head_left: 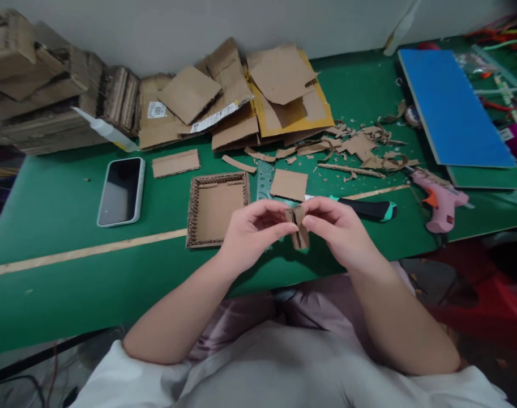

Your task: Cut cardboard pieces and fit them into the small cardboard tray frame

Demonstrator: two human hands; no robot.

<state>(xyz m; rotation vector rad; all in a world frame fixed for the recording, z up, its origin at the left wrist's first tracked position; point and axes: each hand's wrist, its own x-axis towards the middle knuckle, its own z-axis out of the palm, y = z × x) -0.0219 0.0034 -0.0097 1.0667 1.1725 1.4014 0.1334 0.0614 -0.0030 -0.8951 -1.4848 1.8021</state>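
Between my two hands, above the front of the green table, is a small folded cardboard piece [299, 229] with a dark slit down its middle. My left hand [256, 226] pinches its left side with thumb and fingers. On the other side, my right hand [337, 226] pinches the right edge. Just beyond lies a flat cardboard square [289, 185], beside a teal ruler [264, 180]. A shallow square cardboard tray [191, 221] with corrugated walls sits left of my left hand, partly covered by it. Behind my right hand rests a black and green cutter knife [368, 208].
A phone [121, 191] and a cardboard strip [175, 164] lie to the left. Cardboard sheets [190, 93], stacked cardboard [41, 85] and a glue bottle [109, 131] line the back. Scraps [360, 144], a pink glue gun [443, 201] and a blue board [453, 107] are at right.
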